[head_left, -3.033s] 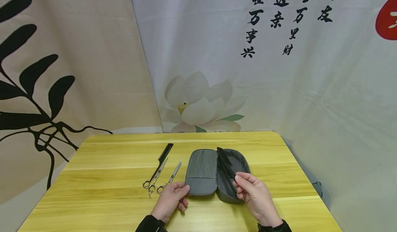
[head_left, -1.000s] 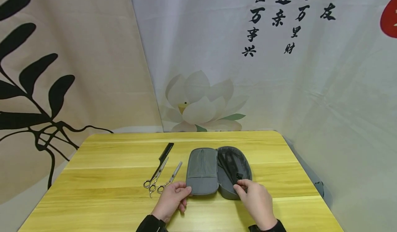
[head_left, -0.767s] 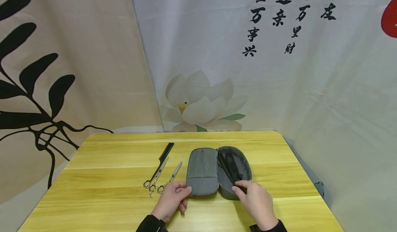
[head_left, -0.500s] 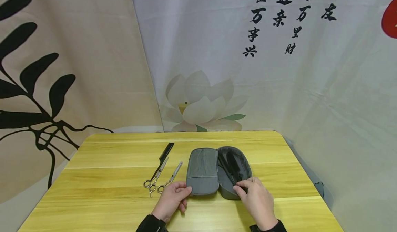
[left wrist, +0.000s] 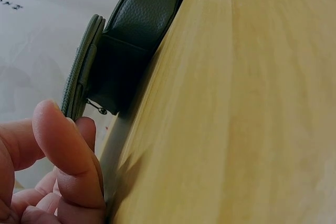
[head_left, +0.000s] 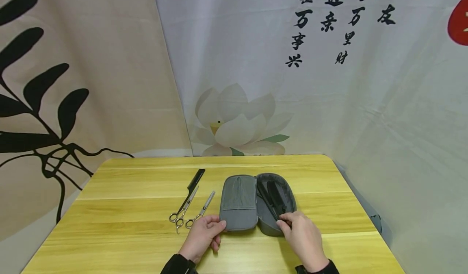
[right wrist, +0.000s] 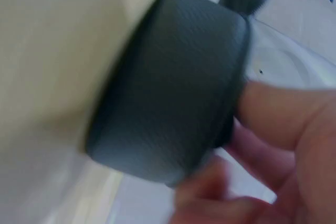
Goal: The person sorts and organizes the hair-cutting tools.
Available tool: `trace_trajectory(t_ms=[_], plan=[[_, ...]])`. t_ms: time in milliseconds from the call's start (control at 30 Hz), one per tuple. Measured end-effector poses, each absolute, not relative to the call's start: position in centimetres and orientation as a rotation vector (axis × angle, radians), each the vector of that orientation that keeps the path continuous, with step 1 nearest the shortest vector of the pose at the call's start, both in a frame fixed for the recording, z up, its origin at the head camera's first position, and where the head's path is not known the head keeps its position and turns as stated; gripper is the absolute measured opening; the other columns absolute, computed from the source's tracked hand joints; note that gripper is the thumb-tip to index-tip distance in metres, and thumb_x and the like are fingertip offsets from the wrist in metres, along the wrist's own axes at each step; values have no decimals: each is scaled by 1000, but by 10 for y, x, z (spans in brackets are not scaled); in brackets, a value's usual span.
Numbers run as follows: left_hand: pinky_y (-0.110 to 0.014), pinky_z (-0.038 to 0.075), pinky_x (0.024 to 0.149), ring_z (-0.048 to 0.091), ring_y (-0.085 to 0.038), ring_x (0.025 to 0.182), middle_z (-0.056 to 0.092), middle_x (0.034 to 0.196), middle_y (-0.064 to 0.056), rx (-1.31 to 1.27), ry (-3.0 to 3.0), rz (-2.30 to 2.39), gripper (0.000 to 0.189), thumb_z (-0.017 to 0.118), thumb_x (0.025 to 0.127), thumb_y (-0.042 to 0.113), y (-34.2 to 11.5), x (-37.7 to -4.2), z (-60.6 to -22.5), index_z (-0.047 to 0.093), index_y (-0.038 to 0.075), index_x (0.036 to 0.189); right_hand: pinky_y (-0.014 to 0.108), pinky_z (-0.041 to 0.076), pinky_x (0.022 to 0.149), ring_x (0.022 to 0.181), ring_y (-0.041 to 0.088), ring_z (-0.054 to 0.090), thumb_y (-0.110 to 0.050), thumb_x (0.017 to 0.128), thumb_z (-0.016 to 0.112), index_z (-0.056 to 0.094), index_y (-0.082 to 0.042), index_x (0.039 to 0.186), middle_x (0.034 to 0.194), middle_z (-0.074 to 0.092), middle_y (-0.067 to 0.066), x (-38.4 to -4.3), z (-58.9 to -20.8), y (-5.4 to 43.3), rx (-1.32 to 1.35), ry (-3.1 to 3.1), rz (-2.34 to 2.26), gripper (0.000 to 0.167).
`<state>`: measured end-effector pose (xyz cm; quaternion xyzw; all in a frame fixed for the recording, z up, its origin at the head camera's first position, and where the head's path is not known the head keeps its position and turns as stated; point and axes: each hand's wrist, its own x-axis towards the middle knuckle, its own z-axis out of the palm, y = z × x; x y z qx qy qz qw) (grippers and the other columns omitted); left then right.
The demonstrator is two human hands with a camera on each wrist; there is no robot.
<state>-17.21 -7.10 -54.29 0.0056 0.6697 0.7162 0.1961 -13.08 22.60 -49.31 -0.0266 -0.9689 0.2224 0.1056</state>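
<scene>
Pinching the lower left corner of the lid (head_left: pixel 238 221) between thumb and bent fingers with the left hand (head_left: pixel 203 235), at lower centre of the frame. With the right hand (head_left: pixel 302 235), reaching to the near rim of the grey case (head_left: pixel 268 230), thumb and forefinger drawn close together — cannot tell whether gripping the end of the black tool (head_left: pixel 275 194) or only touching near it. Just above those fingertips, right of centre, cradling the black tool inside the hollow half of the case. Probably settling it into place while steadying the lid; next, seems to call for letting go without tipping it, then perhaps reaching left for the loose pieces. Left of the case, on the yellow table (head_left: pixel 128 209), in a loose cluster: a black comb (head_left: pixel 195 180) overlapping longer scissors (head_left: pixel 188 202), and shorter scissors (head_left: pixel 207 203) beside the left hand. From the left wrist alone, showing a zip pull (left wrist: pixel 102 110) and the lid edge-on, raised clear of the tabletop. From the right wrist, showing mostly blurred outer wall — for the tool's length and the cluster, relying on the head view.
</scene>
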Motion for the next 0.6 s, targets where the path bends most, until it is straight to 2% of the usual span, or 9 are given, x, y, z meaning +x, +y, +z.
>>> trace_trajectory(t_ms=[133, 267, 400, 600], plan=[[-22, 54, 47, 59, -8, 57, 73, 88, -3, 5, 1873, 2006, 48, 72, 103, 20, -72, -172, -543, 55, -13, 134, 44, 62, 73, 92, 27, 73, -23, 94, 83, 83, -16, 111, 105, 75, 7, -129, -487, 232, -81, -2911, 737, 18], [-22, 54, 47, 59, -8, 57, 73, 88, -3, -2, 1876, 2002, 48, 72, 103, 20, -71, -172, -544, 56, -12, 134, 48, 63, 77, 100, 32, 76, -19, 95, 82, 84, -18, 113, 111, 80, 8, -128, -482, 236, -54, -2952, 731, 18], [-22, 54, 47, 59, -8, 58, 73, 88, -3, -1, 1880, 1999, 47, 72, 104, 20, -71, -172, -542, 56, -12, 134, 43, 63, 69, 93, 30, 79, -20, 93, 84, 85, -21, 111, 107, 83, 4, -129, -483, 236, -4, -2940, 678, 19], [-22, 54, 47, 59, -8, 57, 72, 86, -3, 1, 1882, 1994, 48, 72, 104, 20, -71, -171, -541, 56, -12, 135, 34, 54, 55, 82, 26, 79, -21, 91, 85, 85, -21, 110, 98, 84, 3, -130, -490, 233, -4, -2901, 635, 19]])
